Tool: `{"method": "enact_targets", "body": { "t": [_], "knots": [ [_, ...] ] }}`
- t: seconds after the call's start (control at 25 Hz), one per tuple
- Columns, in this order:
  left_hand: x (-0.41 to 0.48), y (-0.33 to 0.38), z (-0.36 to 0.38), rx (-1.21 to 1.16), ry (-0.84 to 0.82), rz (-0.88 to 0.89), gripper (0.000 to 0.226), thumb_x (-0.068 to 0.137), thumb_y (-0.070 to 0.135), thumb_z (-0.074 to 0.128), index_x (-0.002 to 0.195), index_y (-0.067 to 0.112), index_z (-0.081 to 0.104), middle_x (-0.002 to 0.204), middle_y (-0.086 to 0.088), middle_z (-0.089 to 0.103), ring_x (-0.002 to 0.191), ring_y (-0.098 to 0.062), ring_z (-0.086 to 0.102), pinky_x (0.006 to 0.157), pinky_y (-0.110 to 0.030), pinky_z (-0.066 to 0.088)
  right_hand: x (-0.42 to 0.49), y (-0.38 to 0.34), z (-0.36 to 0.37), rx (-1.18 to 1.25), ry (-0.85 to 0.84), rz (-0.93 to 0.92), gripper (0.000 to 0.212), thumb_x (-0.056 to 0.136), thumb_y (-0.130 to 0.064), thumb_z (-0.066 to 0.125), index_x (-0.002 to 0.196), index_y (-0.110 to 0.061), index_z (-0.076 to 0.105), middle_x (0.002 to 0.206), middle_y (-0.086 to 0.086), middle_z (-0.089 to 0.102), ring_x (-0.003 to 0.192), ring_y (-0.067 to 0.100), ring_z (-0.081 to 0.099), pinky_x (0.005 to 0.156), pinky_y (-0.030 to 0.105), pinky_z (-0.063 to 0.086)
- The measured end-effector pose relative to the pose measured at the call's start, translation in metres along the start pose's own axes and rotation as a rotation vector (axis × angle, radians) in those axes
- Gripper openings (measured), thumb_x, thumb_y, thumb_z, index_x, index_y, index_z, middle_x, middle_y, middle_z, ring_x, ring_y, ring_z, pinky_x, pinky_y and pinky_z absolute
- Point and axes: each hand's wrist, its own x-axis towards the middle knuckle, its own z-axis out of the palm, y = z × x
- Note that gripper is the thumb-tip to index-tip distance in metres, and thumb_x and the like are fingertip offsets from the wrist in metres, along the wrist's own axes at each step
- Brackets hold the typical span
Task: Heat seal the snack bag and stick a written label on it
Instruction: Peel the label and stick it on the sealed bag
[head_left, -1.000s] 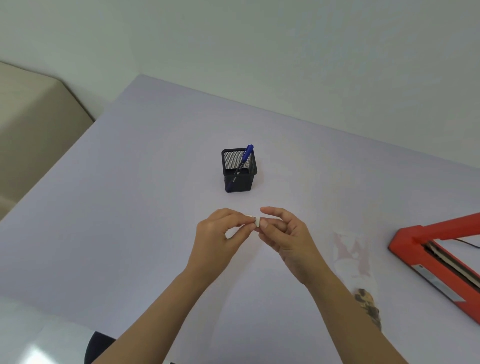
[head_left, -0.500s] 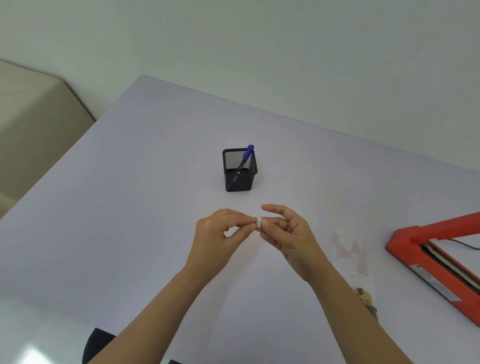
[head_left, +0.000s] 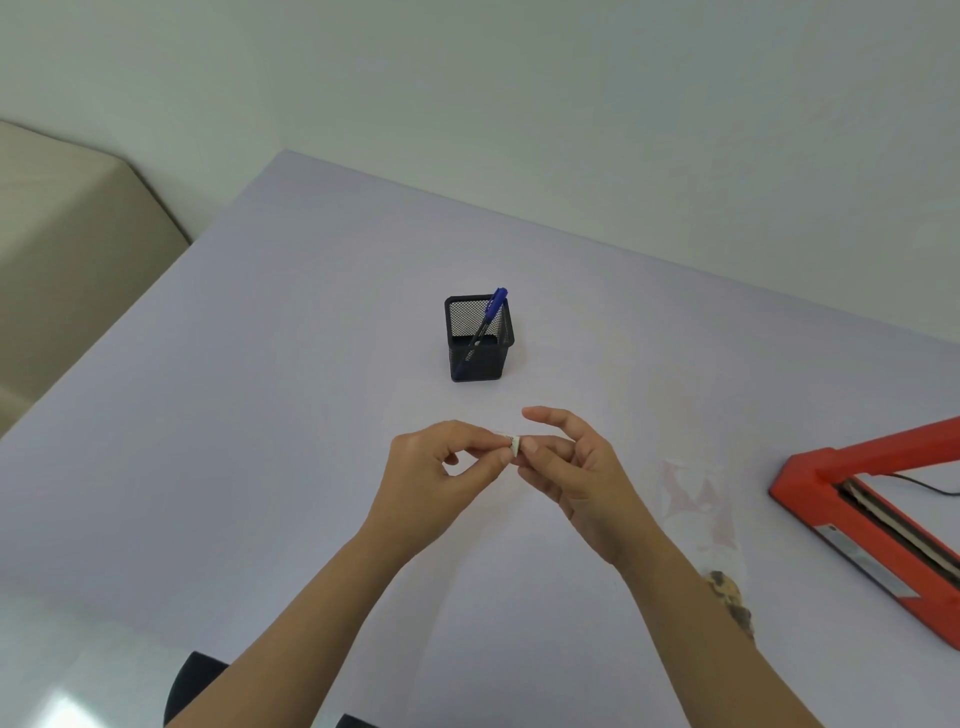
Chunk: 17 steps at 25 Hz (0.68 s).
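Pinching the label from both sides: a small white scrap, held above the table on the near side of the mesh cup, a shade to its right. Too small to read its long axis, or whether anything is written on it.

Left hand: thumb and forefinger tips closed on the label's left edge, other fingers curled.
Right hand: thumb and one finger closed on the right edge, forefinger lifted free.

Snack bag: flat, clear with red print, near-right of the cup, well apart from the label. Long axis runs away-to-near, snacks at the near end. Right hand is nearer, so sticking likely means a carry rightward.

Red heat sealer: right of the cup, beyond the bag. Blue pen leans inside the cup.
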Motion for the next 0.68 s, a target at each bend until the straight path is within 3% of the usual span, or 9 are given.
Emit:
{"method": "enact_targets", "body": {
  "t": [0.32,0.56,0.68],
  "knots": [
    [0.0015,0.004,0.0004,-0.07,0.004,-0.128,0.006,0.078,0.025,0.073,0.08,0.031,0.074,0.077,0.015,0.073,0.073,0.001,0.063,0.062,-0.011,0.043,0.002,0.0007,0.0028,-0.119,0.032,-0.05,0.025,0.087,-0.011,0.061,0.111,-0.018,0.059,0.088,0.005,0.075,0.093,0.02,0.069,0.083,0.025,0.054],
    [0.0026,0.0044,0.0001,-0.1,-0.013,-0.159,0.01,0.078,0.024,0.072,0.077,0.034,0.074,0.072,0.021,0.071,0.071,0.001,0.062,0.061,-0.011,0.042,0.0027,-0.0008,0.0024,-0.14,0.037,-0.045,0.025,0.086,-0.013,0.063,0.11,-0.018,0.059,0.089,0.004,0.075,0.093,0.018,0.069,0.081,0.024,0.054],
    [0.0023,0.0039,-0.0024,-0.191,-0.066,-0.223,0.008,0.08,0.023,0.071,0.08,0.028,0.077,0.076,0.016,0.072,0.066,-0.001,0.058,0.063,-0.019,0.043,0.0019,-0.0015,0.0024,-0.134,0.032,-0.04,0.024,0.088,-0.012,0.061,0.11,-0.019,0.058,0.087,0.001,0.075,0.092,0.015,0.069,0.081,0.023,0.053]
  ]
}}
